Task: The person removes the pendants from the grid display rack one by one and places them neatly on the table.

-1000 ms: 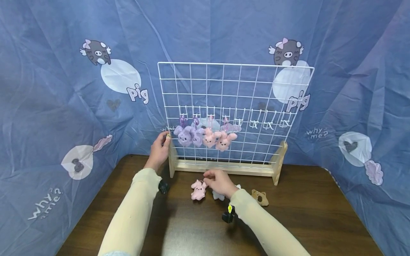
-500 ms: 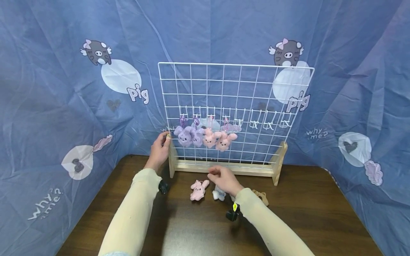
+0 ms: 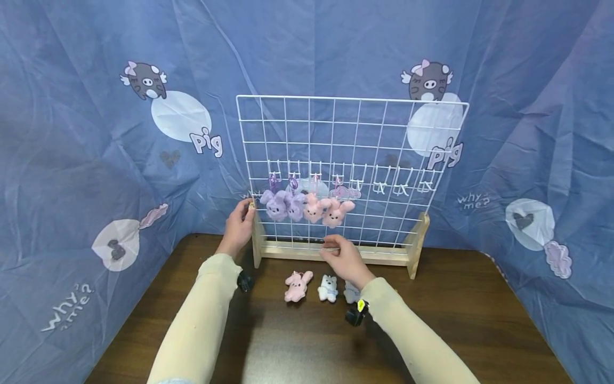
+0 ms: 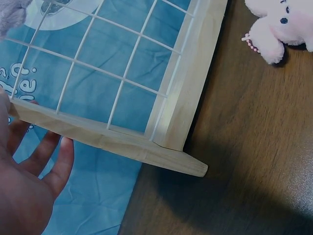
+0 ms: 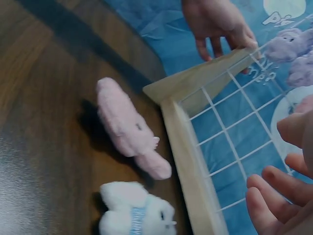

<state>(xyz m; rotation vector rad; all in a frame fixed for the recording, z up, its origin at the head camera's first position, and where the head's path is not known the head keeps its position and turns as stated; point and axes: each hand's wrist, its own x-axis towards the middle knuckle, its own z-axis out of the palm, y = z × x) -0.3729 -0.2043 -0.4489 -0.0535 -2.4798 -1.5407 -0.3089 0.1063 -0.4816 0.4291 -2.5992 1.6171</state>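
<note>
A white wire grid rack (image 3: 369, 120) stands in a wooden base on the table. At its left side, my left hand (image 3: 238, 226) holds the wooden upright (image 4: 93, 134), with fingers reaching behind it. My right hand (image 3: 346, 260) is in front of the base, fingers loosely bent, with nothing visible in them. Two purple plush keychains (image 3: 275, 206) and two pink bunny keychains (image 3: 335, 213) hang from hooks above it. Below lie a pink bunny plush (image 3: 297, 287) and a white plush with a blue scarf (image 3: 328, 288). Another white plush (image 3: 351, 292) is partly hidden by the right wrist.
Several bare white hooks (image 3: 402, 188) line the grid's right half. A blue printed cloth (image 3: 86, 133) surrounds the dark wooden table (image 3: 297, 341) at the back and sides. The rack's right wooden foot (image 3: 419, 245) stands near the table's back edge.
My right hand has moved up and right, away from the pink bunny plush toward the grid. The white plush is now uncovered, and the brown bear plush is hidden. My left hand stays put.
</note>
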